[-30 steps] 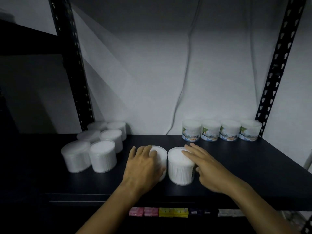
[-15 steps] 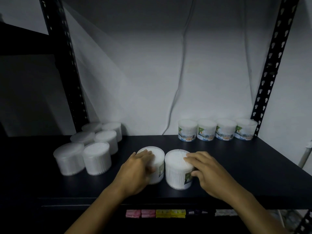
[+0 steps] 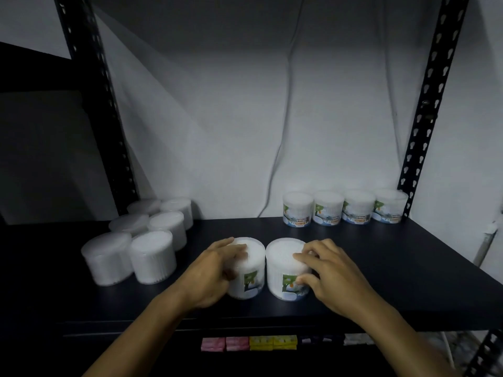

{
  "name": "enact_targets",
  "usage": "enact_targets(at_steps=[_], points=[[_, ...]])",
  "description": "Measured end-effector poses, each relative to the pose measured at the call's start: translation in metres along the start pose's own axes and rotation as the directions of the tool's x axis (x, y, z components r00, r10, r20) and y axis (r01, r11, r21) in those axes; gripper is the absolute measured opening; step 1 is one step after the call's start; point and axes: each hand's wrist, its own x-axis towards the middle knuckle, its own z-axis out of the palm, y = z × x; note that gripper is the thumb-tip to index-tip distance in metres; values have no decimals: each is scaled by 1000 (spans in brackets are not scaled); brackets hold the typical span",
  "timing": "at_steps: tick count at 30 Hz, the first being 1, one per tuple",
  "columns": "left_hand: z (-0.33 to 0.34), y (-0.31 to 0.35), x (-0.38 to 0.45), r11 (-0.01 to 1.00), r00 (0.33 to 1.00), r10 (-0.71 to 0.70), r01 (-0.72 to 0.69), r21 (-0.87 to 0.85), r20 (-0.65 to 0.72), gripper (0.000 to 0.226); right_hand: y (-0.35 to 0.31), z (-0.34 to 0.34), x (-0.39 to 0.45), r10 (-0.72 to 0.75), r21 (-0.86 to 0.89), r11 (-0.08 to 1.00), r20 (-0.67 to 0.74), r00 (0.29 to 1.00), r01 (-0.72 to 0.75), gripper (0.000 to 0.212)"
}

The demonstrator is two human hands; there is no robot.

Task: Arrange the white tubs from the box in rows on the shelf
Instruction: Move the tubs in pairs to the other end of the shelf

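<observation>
Mid-step: two cotton bud tubs at shelf [image 3: 408, 268] front. Left hand [image 3: 215, 270] fingers curl round left tub [image 3: 251, 278], right hand [image 3: 330, 273] round right tub [image 3: 285, 270], labels w/ front-facing. Next, probably: slide both back toward labelled row [image 3: 344, 208].

Dark shelf board [image 3: 408, 257] carrying white tubs

Four labelled tubs [image 3: 344, 208] line its back right; six plain tubs [image 3: 141, 240] cluster left of them; two tubs [image 3: 269, 268] stand nearer the front edge.

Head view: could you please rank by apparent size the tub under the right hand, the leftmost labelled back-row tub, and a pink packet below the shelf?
1. Tub under the right hand, nearest, so it looms.
2. Leftmost back-row tub, probably the same kind.
3. Pink packet.
</observation>
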Motion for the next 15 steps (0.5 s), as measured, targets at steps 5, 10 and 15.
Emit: enact_targets(at_steps=[5, 10, 15], points=[[-9, 3, -2, 1000, 1000, 6, -6, 11, 6, 60, 6, -8, -1, 4, 83, 997, 93, 996, -12, 53], [11, 34, -3, 956, 983, -38, 89, 280, -181, 62, 12, -2, -2, -4, 217, 976, 169, 986, -33, 58], [32, 39, 1, 937, 961, 33, 65, 342, -274, 32, 14, 12, -5, -4, 241, 970, 173, 985, -38, 54]])
